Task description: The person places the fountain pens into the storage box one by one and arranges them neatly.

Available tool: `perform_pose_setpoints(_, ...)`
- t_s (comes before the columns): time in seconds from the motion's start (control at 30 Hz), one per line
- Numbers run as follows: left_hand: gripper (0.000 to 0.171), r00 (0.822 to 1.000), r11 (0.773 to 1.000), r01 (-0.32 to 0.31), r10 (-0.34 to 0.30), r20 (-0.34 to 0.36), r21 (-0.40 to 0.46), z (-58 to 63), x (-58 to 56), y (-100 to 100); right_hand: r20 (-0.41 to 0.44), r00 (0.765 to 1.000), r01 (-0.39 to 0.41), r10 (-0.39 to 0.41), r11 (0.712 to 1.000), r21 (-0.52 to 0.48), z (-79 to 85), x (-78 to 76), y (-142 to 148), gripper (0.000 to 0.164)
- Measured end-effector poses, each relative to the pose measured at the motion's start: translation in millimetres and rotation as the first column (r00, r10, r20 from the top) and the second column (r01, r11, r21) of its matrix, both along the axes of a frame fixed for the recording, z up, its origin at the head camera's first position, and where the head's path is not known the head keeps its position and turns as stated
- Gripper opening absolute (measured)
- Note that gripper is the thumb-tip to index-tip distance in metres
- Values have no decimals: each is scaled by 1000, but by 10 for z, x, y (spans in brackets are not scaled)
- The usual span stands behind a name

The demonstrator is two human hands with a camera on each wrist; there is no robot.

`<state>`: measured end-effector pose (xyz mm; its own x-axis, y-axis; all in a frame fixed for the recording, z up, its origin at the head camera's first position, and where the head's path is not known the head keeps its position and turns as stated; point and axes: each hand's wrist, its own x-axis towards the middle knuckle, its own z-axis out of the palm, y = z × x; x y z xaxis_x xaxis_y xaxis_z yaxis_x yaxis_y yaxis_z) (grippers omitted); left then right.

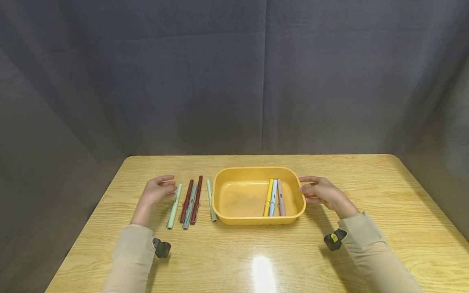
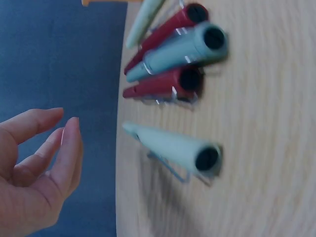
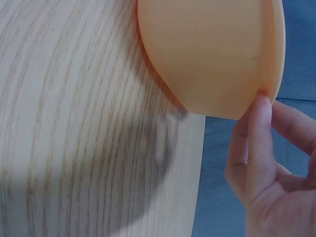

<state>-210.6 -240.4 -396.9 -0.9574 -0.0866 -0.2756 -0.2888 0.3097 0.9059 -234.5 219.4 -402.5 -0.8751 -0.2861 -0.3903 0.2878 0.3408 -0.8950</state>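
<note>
Beyond my beige sleeves (image 1: 131, 256), my left hand (image 1: 155, 194), fingers relaxed and parted, hovers beside a mint clip pen (image 1: 174, 206); two maroon pens (image 1: 197, 197), a grey-green pen (image 1: 190, 205) and a sage pen (image 1: 211, 199) lie between it and the yellow tray (image 1: 256, 221). My right hand (image 1: 324, 193), fingers loosely spread, touches the tray's right end (yellow, blue and mauve pens (image 1: 273, 198) lie inside). Behind hangs a grey curtain (image 1: 205, 93).

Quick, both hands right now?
Left hand: open, holding nothing, beside a pale green cylindrical pen.
Right hand: at the rim of the rounded yellow plastic tray; grip cannot be told.
</note>
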Motion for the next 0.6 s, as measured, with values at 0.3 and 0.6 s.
perform_pose_setpoints(0.3,54,999,999,35,-35,1,-8,-120,36,-181,-5,1000,-1,1,1000,0,7,8,2,61)
perform_pose_setpoints(0.6,50,996,995,61,-56,65,-84,-144,137,-183,-2,1000,-2,2,1000,3,-1,5,-1,60)
